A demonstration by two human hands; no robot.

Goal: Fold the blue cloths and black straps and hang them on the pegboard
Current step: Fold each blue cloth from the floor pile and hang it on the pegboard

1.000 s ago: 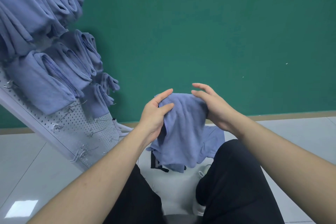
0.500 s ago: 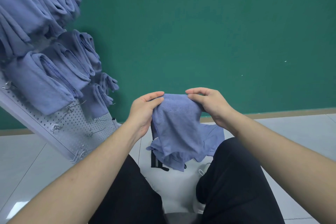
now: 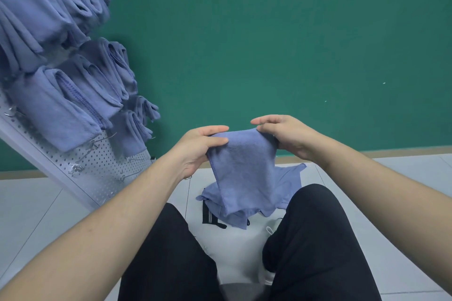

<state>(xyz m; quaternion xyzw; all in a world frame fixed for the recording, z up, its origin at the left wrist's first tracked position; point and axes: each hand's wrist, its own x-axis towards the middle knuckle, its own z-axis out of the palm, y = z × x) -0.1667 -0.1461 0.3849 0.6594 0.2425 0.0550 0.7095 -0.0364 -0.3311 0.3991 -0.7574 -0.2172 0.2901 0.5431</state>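
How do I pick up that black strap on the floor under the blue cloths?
Pinch the black strap at its bare left end, coming down from above on the left side. Only that end shows; the rest seems tucked under the pile of blue cloths, so a pull to the left would probably slide it free. Both hands are busy holding the blue cloth, so put that down first.

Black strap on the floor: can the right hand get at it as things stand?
Probably not yet. The right hand and left hand both pinch the blue cloth, which hangs over the black strap and the loose cloths partly covering it.
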